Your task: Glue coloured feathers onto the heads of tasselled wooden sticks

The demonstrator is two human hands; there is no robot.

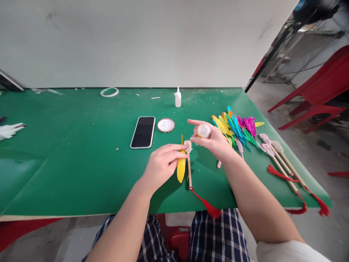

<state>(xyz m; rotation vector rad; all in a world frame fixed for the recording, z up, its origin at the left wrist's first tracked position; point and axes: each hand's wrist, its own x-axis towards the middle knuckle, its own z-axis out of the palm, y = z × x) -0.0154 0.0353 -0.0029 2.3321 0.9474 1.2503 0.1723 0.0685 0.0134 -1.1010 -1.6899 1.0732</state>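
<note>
My left hand (159, 165) is closed on a yellow feather (180, 171), its tip pointing toward me. Its fingertips also touch the pale carved head of a thin wooden stick (189, 171) lying beside the feather. From the stick's near end, a red tassel (208, 207) hangs over the table edge. Just above the stick's head, my right hand (218, 143) grips a small white bottle (203, 131) tilted with its rounded base toward me; its nozzle is hidden. Most of the right index finger is stretched out to the left.
On the green table (81, 163) lie a phone (143, 133), a round lid-like disc (166, 125) and a tape ring (109, 92). A nozzle bottle (178, 98) stands behind. Coloured feathers (234, 125) and several tasselled sticks (283, 163) lie right; white feathers (11, 131) lie left.
</note>
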